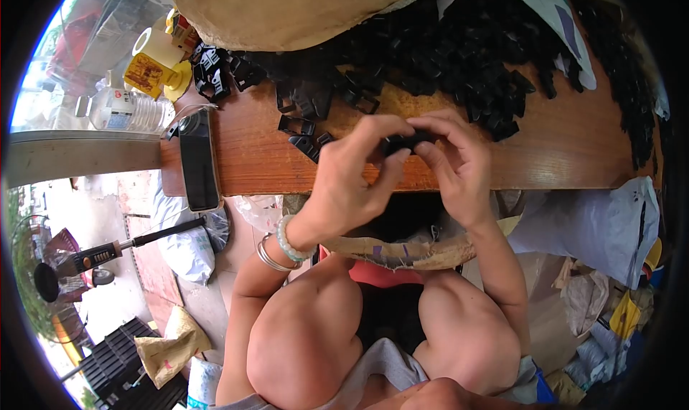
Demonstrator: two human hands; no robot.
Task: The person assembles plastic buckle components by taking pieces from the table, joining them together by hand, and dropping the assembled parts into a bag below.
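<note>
Between my two hands, above the front edge of the wooden table (251,148), is a small black plastic part (397,144). The fingers of my left hand (359,170) pinch its left end, and those of my right hand (459,162) grip its right end. My fingers cover much of the part, so its exact shape is hidden. Just beyond my hands lies a big heap of similar black plastic pieces (445,58). A few loose black frames (296,125) rest on the tabletop near my left hand.
A phone (197,159) lies at the table's left edge, near a clear plastic bottle (133,112) and a tape roll (158,48). An open sack (430,256) sits between my knees and the table. A fan (72,263) stands on the left, a white sack (596,227) on the right.
</note>
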